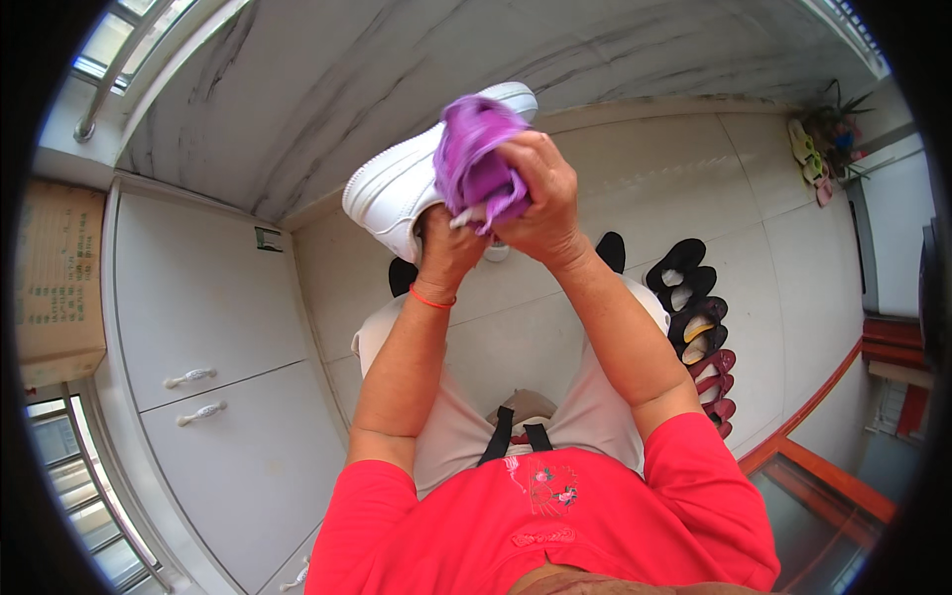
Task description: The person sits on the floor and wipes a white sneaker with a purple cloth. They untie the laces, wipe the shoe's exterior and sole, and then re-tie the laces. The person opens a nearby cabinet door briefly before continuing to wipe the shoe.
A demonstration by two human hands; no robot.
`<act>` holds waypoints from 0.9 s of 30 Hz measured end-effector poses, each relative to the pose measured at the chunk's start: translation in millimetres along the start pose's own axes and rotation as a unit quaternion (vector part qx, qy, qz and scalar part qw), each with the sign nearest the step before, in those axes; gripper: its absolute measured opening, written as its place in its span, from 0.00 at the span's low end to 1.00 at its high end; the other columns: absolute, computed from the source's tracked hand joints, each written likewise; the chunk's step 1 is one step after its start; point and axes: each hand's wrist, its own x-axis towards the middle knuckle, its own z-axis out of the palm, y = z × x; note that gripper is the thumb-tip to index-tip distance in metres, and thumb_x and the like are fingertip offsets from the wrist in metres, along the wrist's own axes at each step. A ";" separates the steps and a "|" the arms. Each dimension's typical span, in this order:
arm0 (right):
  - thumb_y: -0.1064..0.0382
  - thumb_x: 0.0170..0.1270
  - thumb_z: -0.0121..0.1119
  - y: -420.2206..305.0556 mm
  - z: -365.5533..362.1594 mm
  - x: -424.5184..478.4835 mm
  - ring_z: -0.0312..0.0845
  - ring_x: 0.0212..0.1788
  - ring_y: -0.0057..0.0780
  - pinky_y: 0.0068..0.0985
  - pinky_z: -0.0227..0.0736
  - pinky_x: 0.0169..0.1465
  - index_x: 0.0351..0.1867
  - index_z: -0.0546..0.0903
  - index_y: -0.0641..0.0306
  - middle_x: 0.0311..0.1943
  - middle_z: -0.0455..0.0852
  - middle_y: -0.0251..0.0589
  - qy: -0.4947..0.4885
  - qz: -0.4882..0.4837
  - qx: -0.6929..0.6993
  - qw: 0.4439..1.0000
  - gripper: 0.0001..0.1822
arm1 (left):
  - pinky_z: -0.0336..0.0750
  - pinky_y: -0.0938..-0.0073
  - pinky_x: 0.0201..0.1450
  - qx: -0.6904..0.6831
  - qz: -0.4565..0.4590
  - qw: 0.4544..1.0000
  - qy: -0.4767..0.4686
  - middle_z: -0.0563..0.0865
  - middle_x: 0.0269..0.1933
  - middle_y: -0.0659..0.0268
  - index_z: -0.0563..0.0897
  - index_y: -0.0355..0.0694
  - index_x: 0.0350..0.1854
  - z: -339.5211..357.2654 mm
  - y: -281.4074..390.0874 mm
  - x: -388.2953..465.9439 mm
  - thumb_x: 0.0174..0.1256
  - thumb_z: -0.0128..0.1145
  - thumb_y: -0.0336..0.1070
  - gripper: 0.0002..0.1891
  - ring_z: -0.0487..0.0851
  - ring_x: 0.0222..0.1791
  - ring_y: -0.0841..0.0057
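A white shoe (pixel 394 186) is held up in front of me, its sole turned to the upper left. My left hand (pixel 452 245) reaches into the shoe's opening and holds it from inside; the fingers are hidden. My right hand (pixel 547 201) grips a bunched purple cloth (pixel 480 160) against the side of the shoe. The cloth is slightly blurred and covers the middle of the shoe. Behind it the far end of the shoe shows.
Several pairs of black and dark red shoes (pixel 695 297) stand in a row on the tiled floor at my right. A white cabinet (pixel 216 305) and a cardboard box (pixel 61 282) are at left. A marble-patterned wall (pixel 357 89) rises ahead. Sandals (pixel 807 152) lie near a plant.
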 end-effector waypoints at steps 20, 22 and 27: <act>0.67 0.42 0.68 47.7 -2.2 -2.9 0.80 0.34 0.35 0.28 0.75 0.38 0.39 0.78 0.58 0.32 0.81 0.38 0.056 0.198 0.005 0.979 0.19 | 0.71 0.72 0.26 0.251 0.195 0.948 0.000 0.81 0.23 0.62 0.80 0.31 0.34 14.9 -4.6 5.3 0.54 0.49 0.22 0.08 0.78 0.21 0.74; 0.66 0.41 0.69 21.0 2.4 -4.6 0.81 0.36 0.36 0.27 0.75 0.41 0.40 0.78 0.58 0.35 0.82 0.39 -0.007 0.164 0.035 0.986 0.20 | 0.71 0.77 0.23 0.198 0.024 0.980 -0.028 0.79 0.20 0.67 0.80 0.32 0.35 -0.6 -2.4 5.1 0.53 0.50 0.21 0.08 0.76 0.19 0.81; 0.66 0.39 0.70 20.7 7.4 -11.8 0.81 0.40 0.39 0.29 0.76 0.43 0.42 0.78 0.57 0.37 0.83 0.40 -0.015 0.089 0.092 0.992 0.23 | 0.74 0.77 0.30 -0.048 0.030 0.998 0.039 0.82 0.26 0.65 0.79 0.30 0.36 1.5 18.9 9.2 0.60 0.55 0.29 0.07 0.81 0.27 0.79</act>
